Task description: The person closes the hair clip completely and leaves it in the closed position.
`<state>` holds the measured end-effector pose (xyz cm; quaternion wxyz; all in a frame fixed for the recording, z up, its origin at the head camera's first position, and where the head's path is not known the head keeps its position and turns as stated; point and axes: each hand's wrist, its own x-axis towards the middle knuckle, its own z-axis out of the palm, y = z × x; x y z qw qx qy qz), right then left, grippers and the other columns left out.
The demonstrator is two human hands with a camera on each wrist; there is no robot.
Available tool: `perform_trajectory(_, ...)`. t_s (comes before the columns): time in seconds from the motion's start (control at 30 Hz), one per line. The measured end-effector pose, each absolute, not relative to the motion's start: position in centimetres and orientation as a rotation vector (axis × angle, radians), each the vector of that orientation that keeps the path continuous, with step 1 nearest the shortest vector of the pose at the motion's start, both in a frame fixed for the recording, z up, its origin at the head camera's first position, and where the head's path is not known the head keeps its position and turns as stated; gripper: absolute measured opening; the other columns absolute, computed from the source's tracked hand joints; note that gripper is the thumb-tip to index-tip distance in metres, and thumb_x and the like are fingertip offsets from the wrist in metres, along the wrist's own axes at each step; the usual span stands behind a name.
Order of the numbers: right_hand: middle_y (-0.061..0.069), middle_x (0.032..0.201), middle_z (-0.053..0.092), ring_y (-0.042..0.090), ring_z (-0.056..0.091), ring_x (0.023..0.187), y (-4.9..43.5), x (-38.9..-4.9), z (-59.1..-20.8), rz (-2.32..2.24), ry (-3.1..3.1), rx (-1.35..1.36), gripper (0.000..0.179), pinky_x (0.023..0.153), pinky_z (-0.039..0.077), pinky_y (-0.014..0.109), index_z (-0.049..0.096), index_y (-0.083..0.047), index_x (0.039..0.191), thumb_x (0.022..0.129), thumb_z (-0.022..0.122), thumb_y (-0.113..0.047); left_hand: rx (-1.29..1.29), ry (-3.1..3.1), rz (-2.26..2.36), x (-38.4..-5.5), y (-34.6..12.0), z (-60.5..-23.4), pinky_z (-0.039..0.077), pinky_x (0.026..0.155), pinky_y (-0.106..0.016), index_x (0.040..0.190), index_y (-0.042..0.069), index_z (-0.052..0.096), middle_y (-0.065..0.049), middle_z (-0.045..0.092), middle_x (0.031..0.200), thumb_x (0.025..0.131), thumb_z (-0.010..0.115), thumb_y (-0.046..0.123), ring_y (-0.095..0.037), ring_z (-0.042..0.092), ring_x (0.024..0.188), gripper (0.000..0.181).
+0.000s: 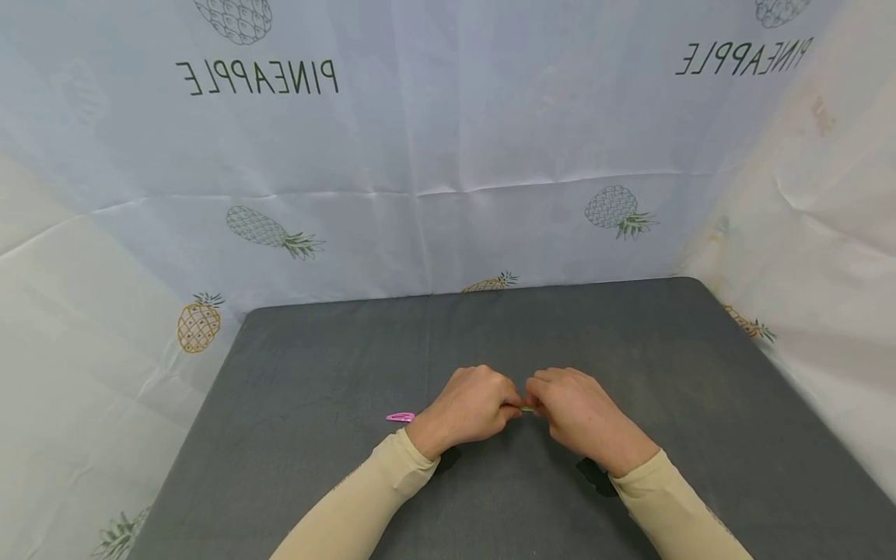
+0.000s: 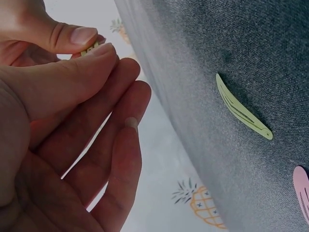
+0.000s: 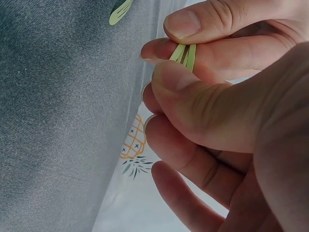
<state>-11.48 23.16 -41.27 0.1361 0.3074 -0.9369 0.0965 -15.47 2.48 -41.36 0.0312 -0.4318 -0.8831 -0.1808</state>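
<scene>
Over the table, my left hand (image 1: 470, 406) and right hand (image 1: 575, 411) meet, both pinching one small green snap hair clip (image 3: 186, 55) between thumb and index finger. The thumbs cover much of the clip; only a short stretch of its slotted strips shows between them. In the left wrist view, a second green hair clip (image 2: 244, 113) lies on the table; it cannot be made out in the head view. A pink hair clip (image 1: 400, 417) rests just left of my left wrist.
The dark grey cloth-covered table (image 1: 336, 350) has rounded far corners. White curtains (image 1: 448, 140) printed with pineapples hang behind it and along both sides.
</scene>
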Motion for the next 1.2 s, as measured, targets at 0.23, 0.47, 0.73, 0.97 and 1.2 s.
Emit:
perform_trajectory(0.23, -0.01, 0.075, 0.058, 0.006, 0.053, 0.067, 23.09, -11.47, -41.36, 0.281, -2.714, 0.893, 0.037, 0.067, 0.05, 0.03, 0.066, -0.022, 0.08, 0.083, 0.084, 0.01, -1.337, -2.717, -0.573, -15.47, 2.44, -41.51, 0.03, 0.047, -0.016, 0.087, 0.026, 0.088, 0.013, 0.057, 0.059, 0.095, 0.084, 0.023, 0.002, 0.039, 0.051, 0.009)
perform_trajectory(0.47, -0.01, 0.075, 0.058, 0.006, 0.052, 0.067, 23.08, -11.42, -41.39, 0.272, -2.714, 0.89, 0.039, 0.066, 0.048, 0.029, 0.065, -0.021, 0.079, 0.08, 0.085, 0.012, -1.339, -2.704, -0.582, -15.49, 2.44, -41.67, 0.027, 0.046, -0.016, 0.078, 0.026, 0.084, 0.013, 0.046, 0.057, 0.093, 0.084, 0.023, 0.002, 0.035, 0.05, 0.015)
perform_trajectory(0.73, -0.011, 0.075, 0.059, 0.006, 0.053, 0.067, 23.07, -11.56, -41.39, 0.271, -2.71, 0.903, 0.038, 0.067, 0.049, 0.029, 0.066, -0.022, 0.08, 0.08, 0.086, 0.011, -1.339, -2.711, -0.583, -15.46, 2.46, -41.62, 0.026, 0.046, -0.017, 0.078, 0.025, 0.085, 0.013, 0.045, 0.056, 0.093, 0.085, 0.023, 0.001, 0.035, 0.049, 0.015)
perform_trajectory(0.97, -0.011, 0.075, 0.058, 0.006, 0.053, 0.067, 23.06, -11.61, -41.34, 0.281, -2.713, 0.909, 0.039, 0.066, 0.048, 0.028, 0.066, -0.022, 0.08, 0.08, 0.084, 0.011, -1.344, -2.717, -0.571, -15.49, 2.47, -41.6, 0.026, 0.047, -0.017, 0.077, 0.025, 0.084, 0.013, 0.046, 0.056, 0.093, 0.084, 0.024, 0.002, 0.035, 0.05, 0.016)
perform_trajectory(1.2, -0.012, 0.075, 0.058, 0.005, 0.053, 0.068, 23.1, -11.63, -41.33, 0.29, -2.719, 0.909, 0.039, 0.066, 0.048, 0.029, 0.066, -0.023, 0.08, 0.081, 0.084, 0.012, -1.345, -2.726, -0.559, -15.53, 2.54, -41.56, 0.026, 0.047, -0.017, 0.077, 0.026, 0.084, 0.013, 0.046, 0.056, 0.094, 0.084, 0.024, 0.001, 0.035, 0.05, 0.017)
